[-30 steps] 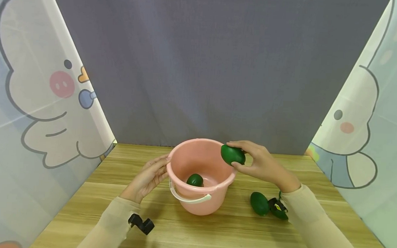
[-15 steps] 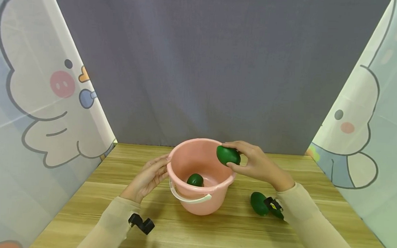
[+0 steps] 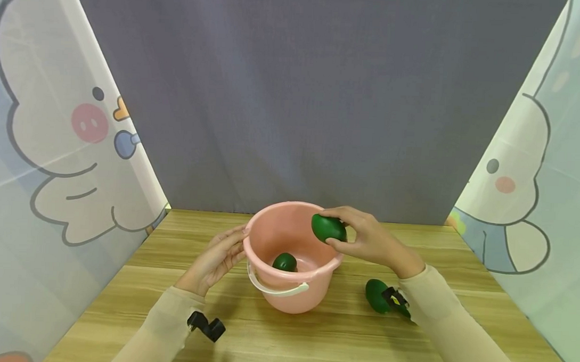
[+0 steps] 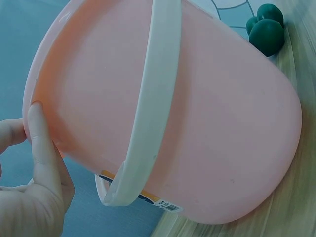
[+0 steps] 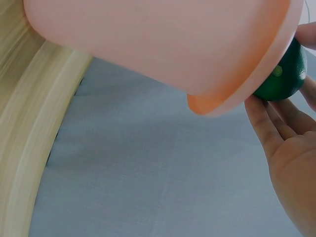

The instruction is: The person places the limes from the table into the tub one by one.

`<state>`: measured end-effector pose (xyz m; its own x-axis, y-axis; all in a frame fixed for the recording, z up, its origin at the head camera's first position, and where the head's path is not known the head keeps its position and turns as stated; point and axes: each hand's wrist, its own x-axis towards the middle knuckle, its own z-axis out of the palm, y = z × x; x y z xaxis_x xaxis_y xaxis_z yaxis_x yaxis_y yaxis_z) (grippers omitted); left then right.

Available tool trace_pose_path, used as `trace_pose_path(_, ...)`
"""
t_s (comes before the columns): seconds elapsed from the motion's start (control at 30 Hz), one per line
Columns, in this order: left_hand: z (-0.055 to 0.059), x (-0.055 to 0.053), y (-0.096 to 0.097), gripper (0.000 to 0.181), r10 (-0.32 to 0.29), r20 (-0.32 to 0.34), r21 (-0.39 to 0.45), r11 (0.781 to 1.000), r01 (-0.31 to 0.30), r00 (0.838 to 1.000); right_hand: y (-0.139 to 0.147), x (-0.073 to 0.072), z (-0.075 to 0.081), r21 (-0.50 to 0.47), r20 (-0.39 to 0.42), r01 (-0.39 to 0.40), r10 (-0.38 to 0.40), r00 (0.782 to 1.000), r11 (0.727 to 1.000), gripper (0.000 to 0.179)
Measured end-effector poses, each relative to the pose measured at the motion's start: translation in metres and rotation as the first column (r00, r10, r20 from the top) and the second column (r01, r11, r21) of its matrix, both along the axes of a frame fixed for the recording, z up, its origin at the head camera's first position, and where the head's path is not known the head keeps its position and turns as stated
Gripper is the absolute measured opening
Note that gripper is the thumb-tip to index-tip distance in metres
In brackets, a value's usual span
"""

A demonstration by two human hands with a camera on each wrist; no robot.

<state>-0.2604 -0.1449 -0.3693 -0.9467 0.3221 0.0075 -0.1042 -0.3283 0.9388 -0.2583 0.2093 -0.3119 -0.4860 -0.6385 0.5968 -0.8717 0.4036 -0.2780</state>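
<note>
A pink bucket with a white handle stands upright on the table. At its left rim my left hand holds on, thumb at the edge and a finger against the outer wall under the lip, as the left wrist view shows. Over the right side of the bucket's mouth, my right hand grips a glossy dark green oval fruit between thumb and fingers. Inside on the bucket's bottom lies another green fruit. In the right wrist view, the rim partly hides the held fruit.
More green fruit lies on the wooden table right of the bucket, partly hidden by the right sleeve and its black wrist mount. Several show bunched together in the left wrist view. A grey curtain hangs behind the table.
My right hand has moved left with the green fruit, from the bucket's right rim to over its opening. The left hand and bucket have stayed in place.
</note>
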Motion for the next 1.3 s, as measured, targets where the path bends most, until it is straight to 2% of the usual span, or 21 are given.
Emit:
trace_pose_path(0.27,0.0008,0.0006,0.0004,0.052,0.001,0.016,0.006,1.000,-0.001,1.000,-0.0044,-0.0005,-0.0019,0.008,0.018,-0.024,0.024,1.000,1.000,0.054)
trace_pose_path(0.8,-0.0002,0.0005,-0.0004,0.050,0.013,0.020,0.006,1.000,-0.013,1.000,-0.0086,-0.0003,-0.0079,0.035,0.024,-0.021,0.020,1.000,0.999,0.053)
trace_pose_path(1.07,-0.0008,0.0006,-0.0004,0.049,0.023,0.023,0.010,1.000,-0.023,0.999,-0.0076,-0.0009,-0.0079,-0.002,-0.014,-0.022,0.022,1.000,1.000,0.045)
trace_pose_path(1.3,-0.0004,0.0007,-0.0003,0.048,0.020,0.022,0.009,1.000,-0.020,1.000,-0.0064,0.0002,-0.0066,0.012,-0.006,-0.014,0.014,1.000,1.000,0.044)
